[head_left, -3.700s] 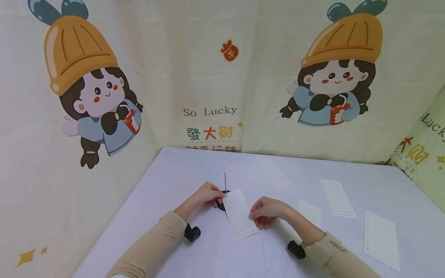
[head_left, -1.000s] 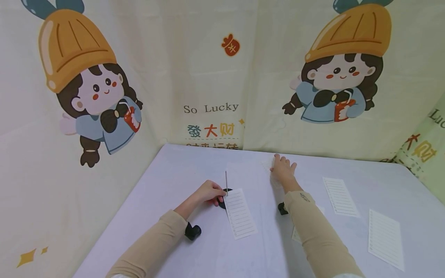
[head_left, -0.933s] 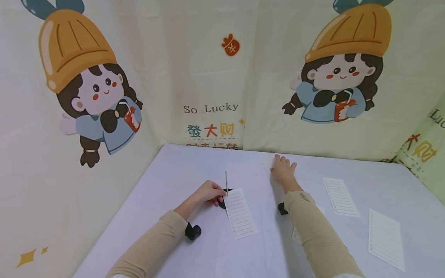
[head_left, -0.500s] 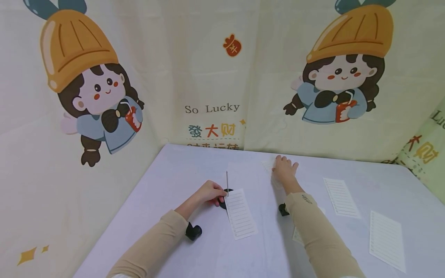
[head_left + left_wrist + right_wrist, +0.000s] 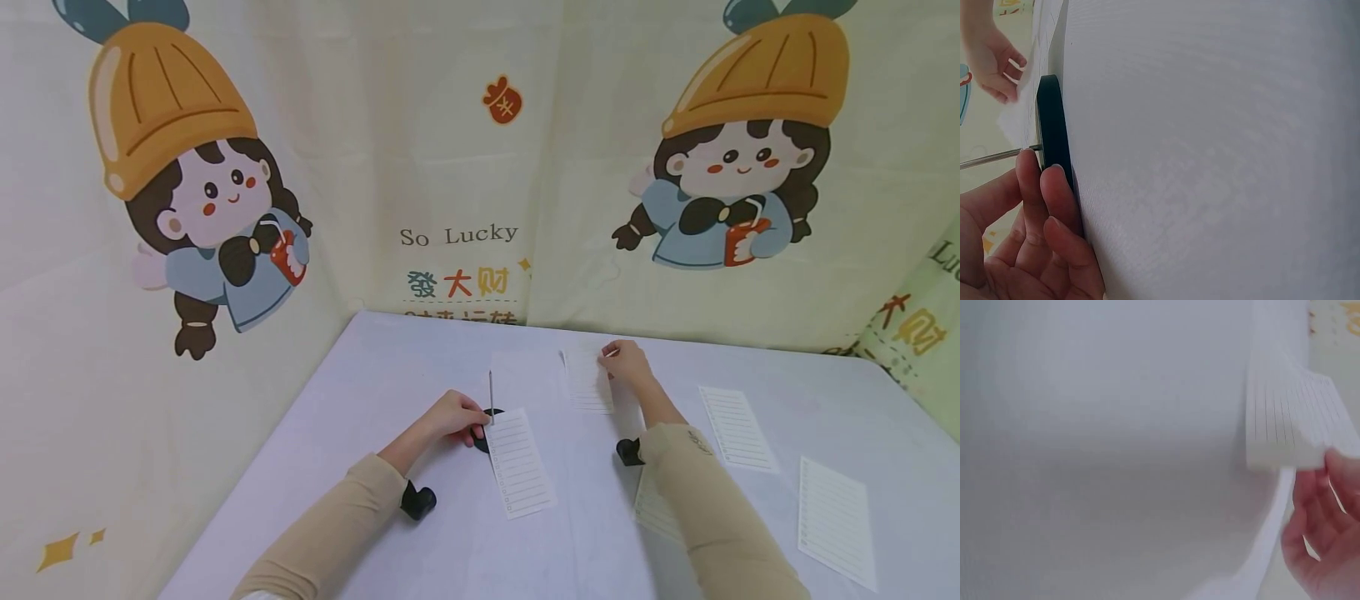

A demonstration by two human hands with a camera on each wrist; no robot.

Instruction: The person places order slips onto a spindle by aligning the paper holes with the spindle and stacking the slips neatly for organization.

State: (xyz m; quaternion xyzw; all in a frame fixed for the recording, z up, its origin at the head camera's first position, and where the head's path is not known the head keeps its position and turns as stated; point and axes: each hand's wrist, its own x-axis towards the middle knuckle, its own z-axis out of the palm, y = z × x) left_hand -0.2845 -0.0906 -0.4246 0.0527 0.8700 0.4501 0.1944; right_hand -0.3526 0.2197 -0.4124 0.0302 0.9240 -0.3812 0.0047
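Drawn back from the far edge of the table (image 5: 480,558), the right hand (image 5: 627,364) now pinches a lined sheet (image 5: 587,382) it earlier covered. The left hand (image 5: 452,416), fingers curled, grips the black base (image 5: 482,442) of an upright spike (image 5: 491,393). Another lined sheet (image 5: 519,467) slants from the spike's foot toward the near edge; three more sheets (image 5: 738,427) lie toward the right edge.
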